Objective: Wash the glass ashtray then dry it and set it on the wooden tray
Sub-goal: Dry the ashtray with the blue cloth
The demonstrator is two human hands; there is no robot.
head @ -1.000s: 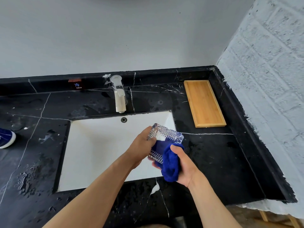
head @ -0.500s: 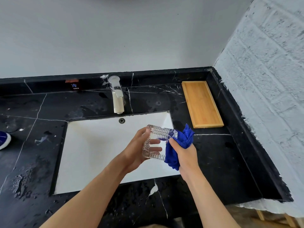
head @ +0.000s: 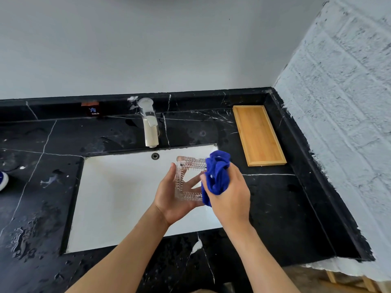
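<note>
Over the last second the blue cloth (head: 218,173) has moved from the lower edge of the glass ashtray (head: 189,179) up to its right side, and the ashtray has turned in the left hand (head: 171,199) so that its open face now looks toward the camera. That suggests the drying step is well along, with one edge after another being wiped; the faucet (head: 149,125) shows no running water.

The ashtray is held above the white sink (head: 118,199), at about 3 o'clock in the basin. The left hand's grip cups it from below and behind, thumb on the left rim, fingers visible through the glass. The right hand (head: 229,195) has its grip closed around the bunched cloth, pressing it against the ashtray's right edge.

The wooden tray (head: 259,135) lies bare on the black counter (head: 275,208) at about 1 o'clock from the hands, well apart from them.

The ashtray's right rim is hidden by the cloth, and whether moisture remains on the glass cannot be told. A blue-and-white object at the far left, 9 o'clock, is cut off.
</note>
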